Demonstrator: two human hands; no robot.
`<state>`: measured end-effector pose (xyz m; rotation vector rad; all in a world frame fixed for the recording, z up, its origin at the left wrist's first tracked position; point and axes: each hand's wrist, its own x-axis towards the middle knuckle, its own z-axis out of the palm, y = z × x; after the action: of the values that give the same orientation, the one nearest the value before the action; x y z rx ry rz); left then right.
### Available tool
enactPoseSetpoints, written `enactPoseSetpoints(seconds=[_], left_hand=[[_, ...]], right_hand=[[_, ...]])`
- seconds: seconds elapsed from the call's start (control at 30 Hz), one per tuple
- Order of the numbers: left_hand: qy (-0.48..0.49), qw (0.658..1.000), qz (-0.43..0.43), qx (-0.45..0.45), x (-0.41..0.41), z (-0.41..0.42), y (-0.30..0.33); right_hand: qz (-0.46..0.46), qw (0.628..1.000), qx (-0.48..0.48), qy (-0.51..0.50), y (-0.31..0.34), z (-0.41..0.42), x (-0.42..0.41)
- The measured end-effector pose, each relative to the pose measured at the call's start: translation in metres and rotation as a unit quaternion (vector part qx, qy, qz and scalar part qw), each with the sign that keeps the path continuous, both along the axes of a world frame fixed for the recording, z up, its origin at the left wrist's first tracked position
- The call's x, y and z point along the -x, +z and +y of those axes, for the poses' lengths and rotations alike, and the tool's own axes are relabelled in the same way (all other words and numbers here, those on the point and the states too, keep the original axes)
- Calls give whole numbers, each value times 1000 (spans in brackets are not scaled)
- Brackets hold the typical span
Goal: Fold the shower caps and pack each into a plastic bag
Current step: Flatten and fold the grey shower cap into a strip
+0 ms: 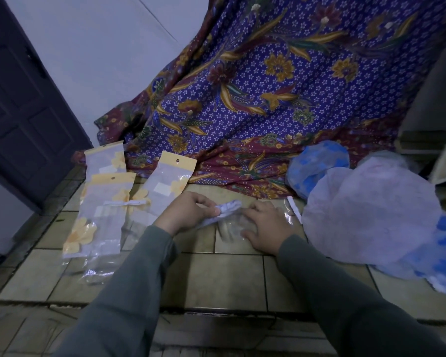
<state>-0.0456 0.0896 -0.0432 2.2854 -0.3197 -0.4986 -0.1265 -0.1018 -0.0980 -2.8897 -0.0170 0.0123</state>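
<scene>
Tiled floor (211,279) under yellow-topped plastic bags (101,210), loose shower caps (366,217), batik cloth (255,99).

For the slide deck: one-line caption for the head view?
Left hand feeds a folded shower cap into a clear plastic bag steadied by the right hand on the tiled floor.

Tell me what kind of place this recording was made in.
Probably a room in a home, with the work done on a tiled floor. A dark panelled door stands at the left, a patterned batik cloth is draped behind the work area, and shower caps lie piled on the tiles.
</scene>
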Motion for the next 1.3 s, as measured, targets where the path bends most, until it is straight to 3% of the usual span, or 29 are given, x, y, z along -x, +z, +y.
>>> enactPoseSetpoints(seconds=[0.17, 0.3, 0.5, 0.67, 0.77, 0.9, 0.97, 1.03, 1.1, 1.2, 1.3], left_hand=[[-21, 995, -7, -96, -1, 8, -8], [9, 983, -43, -178, -6, 12, -15], [19, 979, -63, -195, -6, 13, -17], [13, 976, -83, -199, -5, 11, -15], [-2, 958, -158, -241, 0, 4, -8], [-104, 909, -281, -288, 4, -15, -1], [-139, 917, -264, -266, 4, -22, -2], [-135, 961, -153, -187, -1, -24, -7], [-130, 982, -61, -119, -6, -21, -13], [-133, 980, -77, -126, -14, -12, -16], [-131, 960, -131, -212, -17, -7, -17]], right_hand=[[-25, 996, -89, -7, -18, 5, -8], [-107, 977, -171, -66, -30, 5, -9], [-103, 974, -182, -81, -34, 5, -9], [-138, 948, -258, -125, -33, 8, -9], [-164, 928, -308, -132, -30, 7, -7], [-179, 930, -307, -90, -33, 9, -5], [-184, 938, -287, -65, -35, 9, -6], [-165, 946, -268, -75, -33, 6, -6], [-153, 953, -242, -97, -33, 2, -6], [-161, 952, -221, -134, -36, -3, -4], [-179, 946, -218, -159, -38, -4, -3]])
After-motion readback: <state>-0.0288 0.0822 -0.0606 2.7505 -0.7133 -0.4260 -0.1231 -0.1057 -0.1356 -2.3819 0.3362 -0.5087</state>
